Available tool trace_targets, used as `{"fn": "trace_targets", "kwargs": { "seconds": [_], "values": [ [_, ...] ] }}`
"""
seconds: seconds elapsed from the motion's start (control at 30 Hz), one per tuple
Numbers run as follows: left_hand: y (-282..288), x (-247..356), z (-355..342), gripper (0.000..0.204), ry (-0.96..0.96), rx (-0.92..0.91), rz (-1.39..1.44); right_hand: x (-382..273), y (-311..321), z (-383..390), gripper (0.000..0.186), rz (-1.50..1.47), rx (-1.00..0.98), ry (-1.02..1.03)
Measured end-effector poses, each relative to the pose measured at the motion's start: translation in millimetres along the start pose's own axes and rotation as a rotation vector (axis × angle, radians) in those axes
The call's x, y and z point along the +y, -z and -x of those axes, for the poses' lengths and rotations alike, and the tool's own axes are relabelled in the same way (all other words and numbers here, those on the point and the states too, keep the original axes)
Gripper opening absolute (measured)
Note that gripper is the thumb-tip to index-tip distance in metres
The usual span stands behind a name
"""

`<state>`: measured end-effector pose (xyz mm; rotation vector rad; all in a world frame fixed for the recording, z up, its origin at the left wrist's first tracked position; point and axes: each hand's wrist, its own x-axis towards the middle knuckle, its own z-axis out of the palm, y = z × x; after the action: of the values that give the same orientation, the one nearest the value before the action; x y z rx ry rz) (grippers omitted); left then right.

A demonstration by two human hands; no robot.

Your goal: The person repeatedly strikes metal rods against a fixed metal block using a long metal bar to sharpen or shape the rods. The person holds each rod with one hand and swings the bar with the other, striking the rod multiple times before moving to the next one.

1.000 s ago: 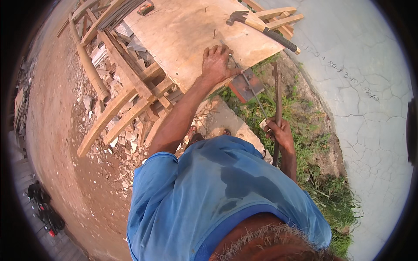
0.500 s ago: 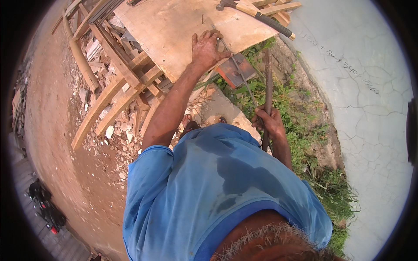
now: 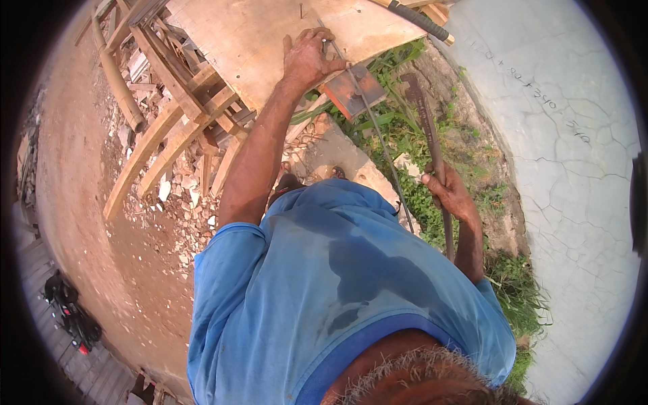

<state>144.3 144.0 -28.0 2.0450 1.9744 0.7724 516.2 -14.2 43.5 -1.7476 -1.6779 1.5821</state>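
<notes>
My left hand (image 3: 309, 59) rests on the plywood board (image 3: 236, 40), its fingers and thumb gripping the upper end of a thin steel rod (image 3: 376, 128). Past the board's edge the rod slants down toward my shirt, its lower end hidden. Near the left fingers, a nail (image 3: 302, 11) stands up from the board. My right hand (image 3: 452, 194) is wrapped round a rusty flat metal bar (image 3: 422, 111), held apart from the rod, to its right. Below the rod, at the board's edge, sits an orange and dark grey block (image 3: 354, 92).
A hammer handle (image 3: 422, 22) sticks out over the board's far right corner. Left of the board lie stacked timber pieces (image 3: 165, 152) and rubble (image 3: 185, 192). Green weeds (image 3: 432, 202) grow along a cracked pale wall (image 3: 560, 135) at the right. A motorcycle (image 3: 71, 314) stands far left.
My right hand has let the rod go and moved right and nearer with the metal bar, now apart from the rod. The left hand stays on the rod; the view has shifted slightly.
</notes>
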Motion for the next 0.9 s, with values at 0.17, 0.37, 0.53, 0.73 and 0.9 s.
{"fn": "trace_targets", "kwargs": {
  "seconds": [0.17,0.37,0.53,0.73,0.9],
  "values": [
    [-6.3,-5.2,1.9,0.081,-0.043,0.058,-0.036,17.2,10.1,-22.7,0.052,0.37,0.136,0.159],
    [-5.0,-5.5,1.8,0.078,-0.076,0.07,-0.021,1.5,43.6,-71.6,0.058,0.733,0.069,0.305],
    [-6.1,-7.8,2.8,0.078,-0.095,0.091,-0.031,-9.8,66.1,-102.9,0.053,0.972,0.017,0.421],
    [-14.4,-15.5,-1.3,0.081,-0.098,0.117,-0.039,-5.3,64.9,-108.8,0.051,1.005,0.036,0.501],
    [-13.5,-12.8,-3.8,0.082,-0.083,0.085,-0.059,3.2,53.8,-98.4,0.055,0.995,0.108,0.437]
  ]
}}
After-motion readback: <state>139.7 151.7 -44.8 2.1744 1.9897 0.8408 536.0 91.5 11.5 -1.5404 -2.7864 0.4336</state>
